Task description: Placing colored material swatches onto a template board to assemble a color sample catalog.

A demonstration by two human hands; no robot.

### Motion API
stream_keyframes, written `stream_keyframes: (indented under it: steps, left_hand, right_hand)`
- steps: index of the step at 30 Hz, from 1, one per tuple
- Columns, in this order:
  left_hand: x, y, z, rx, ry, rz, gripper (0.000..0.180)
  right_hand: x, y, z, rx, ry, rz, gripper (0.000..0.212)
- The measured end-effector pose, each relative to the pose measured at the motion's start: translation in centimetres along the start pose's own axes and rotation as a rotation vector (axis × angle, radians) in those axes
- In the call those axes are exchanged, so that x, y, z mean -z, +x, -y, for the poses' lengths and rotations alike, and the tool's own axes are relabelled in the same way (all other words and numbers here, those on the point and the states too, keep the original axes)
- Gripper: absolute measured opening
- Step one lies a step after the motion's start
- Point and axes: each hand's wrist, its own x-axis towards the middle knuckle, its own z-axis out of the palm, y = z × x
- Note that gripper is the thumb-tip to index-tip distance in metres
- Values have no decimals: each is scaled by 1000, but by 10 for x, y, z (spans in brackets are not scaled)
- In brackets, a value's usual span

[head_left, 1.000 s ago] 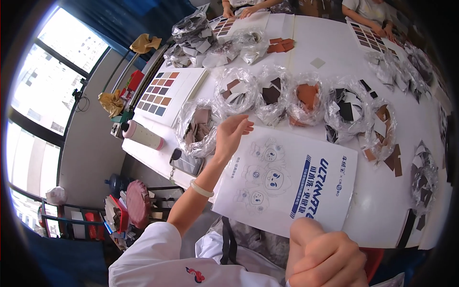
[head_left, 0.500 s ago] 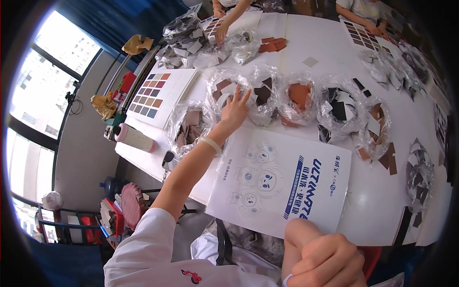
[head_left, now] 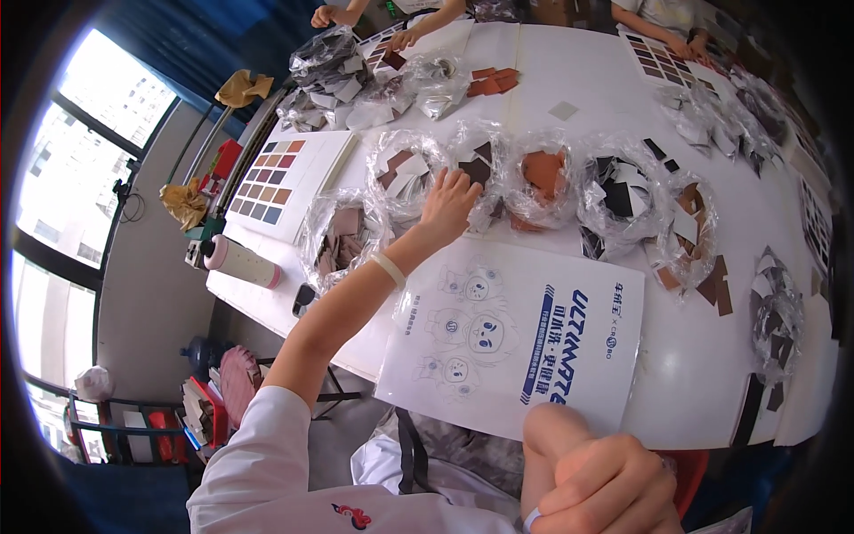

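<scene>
Nearest, the right hand (head_left: 614, 489) is drawn into a fist by the lap, its fingers curled in and nothing visible between them. Beyond it a printed white sheet (head_left: 511, 334) lies with its near side at the table's edge, perhaps past it, so a knock from the right arm might slide it off. The left forearm, with a pale bracelet (head_left: 389, 270) at its wrist, stretches over the sheet's far left corner. At the end of it the left hand (head_left: 452, 209) is at the near side of a clear plastic bag (head_left: 500, 182) of dark brown pieces (head_left: 480, 169), fingers bent; whether they pinch a piece, the film or nothing, I cannot tell. That bag sits in the row past the sheet, between a bag of white and brown pieces (head_left: 405, 133) and one of orange pieces (head_left: 543, 169). The likeliest trouble, I judge, is fingers catching the loose, crumpled film (it stands up in folds all round) and tipping the bag, which could spill pieces onto the table. With the bags so close together, pieces could also stray into a neighbour and mix colours. Farthest off, loose orange pieces (head_left: 492, 82) lie near a co-worker's hand (head_left: 406, 37).
</scene>
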Motion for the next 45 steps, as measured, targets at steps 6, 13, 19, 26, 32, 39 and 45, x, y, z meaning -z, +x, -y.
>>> stream_keyframes:
  steps: [6, 13, 19, 26, 32, 39, 45]
  left_hand:
    - [-16, 30, 11, -67, -66, -260, 17]
    - [-30, 33, -26, -143, -4, -209, 22]
    - [-7, 10, -34, -24, -212, 180, 37]
    - [-11, -20, -31, -159, -106, 261, 66]
    - [-25, -2, -39, -138, -15, 298, 39]
    - [-35, 17, -26, 27, -195, 318, 21]
    - [-25, 56, 13, 191, -474, 87, 82]
  right_hand:
    - [9, 1, 7, -64, -44, 64, 22]
    - [10, 3, 16, -121, -74, 12, 24]
    - [9, -5, 8, -18, -39, -14, 28]
    - [16, 0, 20, -246, -63, 89, 36]
    - [15, 2, 19, -282, -56, 111, 32]
    - [11, 5, 16, -295, -88, 122, 30]
    - [18, 1, 25, -234, -61, 83, 33]
